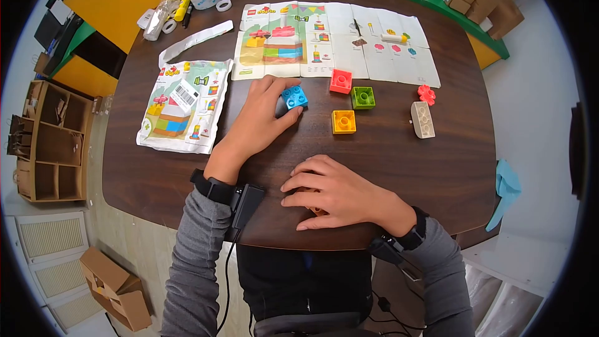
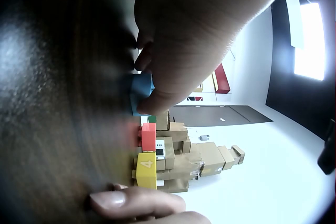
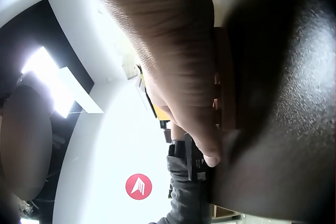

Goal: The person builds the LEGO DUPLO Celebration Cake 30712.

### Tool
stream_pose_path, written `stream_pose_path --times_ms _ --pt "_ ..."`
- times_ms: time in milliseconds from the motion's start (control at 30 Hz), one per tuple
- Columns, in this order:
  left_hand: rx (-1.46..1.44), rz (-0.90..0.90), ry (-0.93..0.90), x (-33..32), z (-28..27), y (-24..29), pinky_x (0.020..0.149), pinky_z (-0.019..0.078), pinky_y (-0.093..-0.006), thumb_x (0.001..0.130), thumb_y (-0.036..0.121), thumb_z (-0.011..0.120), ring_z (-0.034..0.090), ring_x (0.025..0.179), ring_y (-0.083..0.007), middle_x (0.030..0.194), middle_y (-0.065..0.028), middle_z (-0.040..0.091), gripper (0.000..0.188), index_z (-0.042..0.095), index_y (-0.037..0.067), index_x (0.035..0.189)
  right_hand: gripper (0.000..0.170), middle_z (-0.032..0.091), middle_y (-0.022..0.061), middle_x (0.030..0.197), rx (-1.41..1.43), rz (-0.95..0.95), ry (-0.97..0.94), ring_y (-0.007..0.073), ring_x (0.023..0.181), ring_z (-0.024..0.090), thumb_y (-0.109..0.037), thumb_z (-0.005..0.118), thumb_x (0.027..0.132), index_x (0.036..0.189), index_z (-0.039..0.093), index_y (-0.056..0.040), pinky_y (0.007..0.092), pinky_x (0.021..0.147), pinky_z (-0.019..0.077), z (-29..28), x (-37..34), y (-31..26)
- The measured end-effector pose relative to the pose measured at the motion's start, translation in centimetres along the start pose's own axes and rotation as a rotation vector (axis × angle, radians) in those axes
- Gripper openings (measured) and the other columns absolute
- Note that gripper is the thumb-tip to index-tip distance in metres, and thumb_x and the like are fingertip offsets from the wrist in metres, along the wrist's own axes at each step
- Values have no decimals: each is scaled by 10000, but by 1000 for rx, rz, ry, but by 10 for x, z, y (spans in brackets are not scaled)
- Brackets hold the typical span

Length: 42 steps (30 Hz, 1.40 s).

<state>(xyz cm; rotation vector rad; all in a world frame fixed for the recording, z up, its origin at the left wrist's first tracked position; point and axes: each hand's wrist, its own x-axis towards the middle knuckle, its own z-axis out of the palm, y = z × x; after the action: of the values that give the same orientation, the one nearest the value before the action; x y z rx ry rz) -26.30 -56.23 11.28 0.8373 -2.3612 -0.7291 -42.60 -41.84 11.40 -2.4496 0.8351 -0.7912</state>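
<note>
The head camera looked forward and down from above, its wide, round-edged view taking in nearly the whole tabletop (image 1: 390, 156). The left wrist camera sat low and close to the left hand (image 1: 262, 112), its picture turned sideways with the tabletop at left, facing past the blue Duplo brick (image 1: 294, 96) toward cardboard boxes (image 2: 210, 158). The right wrist camera, also low and close to the right hand (image 1: 340, 193), was turned the opposite way, tabletop at right, and caught the left sleeve (image 3: 189, 199). Head and left wrist views shared the blue Duplo brick, red brick (image 1: 340, 81) and yellow brick (image 1: 344, 122); head and right wrist, that sleeve.
</note>
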Motion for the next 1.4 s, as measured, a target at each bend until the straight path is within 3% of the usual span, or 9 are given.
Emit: stream_pose_path --times_ms 133,267,433,567,800,1000,1133,1333,1400 --pt "2 3 -5 -1 0 0 966 394 -377 826 168 696 510 1084 -306 1109 -131 561 443 560 57 1234 323 616 41 1017 70 7 119 253 1003 567 -321 765 759 951 663 -82 380 891 445 -5 3 4" --pt "14 10 -14 0 1 -1 956 400 -374 827 162 700 515 1078 -295 1089 -129 560 478 538 62 1266 143 627 53 891 -137 35 379 267 898 603 -170 732 802 880 662 -72 377 793 486 -28 0 17" --pt "-31 -1 3 0 -1 4 938 409 -365 818 143 715 517 1036 -271 1067 -131 555 619 457 84 1377 159 640 90 967 -344 374 635 275 953 597 -112 690 829 972 673 -46 382 831 485 -57 -19 45" --pt "-66 -41 7 1 0 4 915 420 -360 813 151 730 513 995 -256 1058 -128 549 723 379 83 1442 353 602 113 1137 -348 478 577 276 1083 550 -138 696 836 1173 637 -52 382 915 457 -68 -25 55" --pt "-37 -65 -11 -2 0 3 906 425 -363 824 173 732 506 996 -258 1087 -131 545 737 353 52 1445 486 588 128 1174 -346 560 432 298 1098 550 -156 698 846 1298 541 -70 400 930 452 -62 -33 66" --pt "-88 -82 8 -2 1 5 918 422 -365 828 182 733 499 1008 -256 1099 -133 543 754 337 55 1457 429 556 139 1149 -128 660 827 244 924 611 -45 733 796 1162 512 -15 325 791 507 -60 -36 74" --pt "-63 -64 1 -2 2 2 927 418 -370 831 183 732 496 1012 -257 1107 -134 542 768 320 57 1467 396 548 122 1144 -331 692 801 177 781 577 -7 729 766 1097 511 -8 297 689 507 -69 -34 66" --pt "-76 -76 -11 -2 1 5 939 415 -370 831 183 732 500 1027 -263 1118 -137 542 773 316 55 1469 403 542 118 1148 -517 700 714 262 863 563 28 640 736 1130 591 -44 352 756 496 -75 -42 65" --pt "-80 -73 -14 -2 1 4 938 417 -371 830 183 733 502 1031 -265 1120 -139 543 769 321 54 1466 474 543 101 1131 -812 795 642 288 933 535 -3 626 738 1203 612 -88 385 823 465 -79 -44 58"
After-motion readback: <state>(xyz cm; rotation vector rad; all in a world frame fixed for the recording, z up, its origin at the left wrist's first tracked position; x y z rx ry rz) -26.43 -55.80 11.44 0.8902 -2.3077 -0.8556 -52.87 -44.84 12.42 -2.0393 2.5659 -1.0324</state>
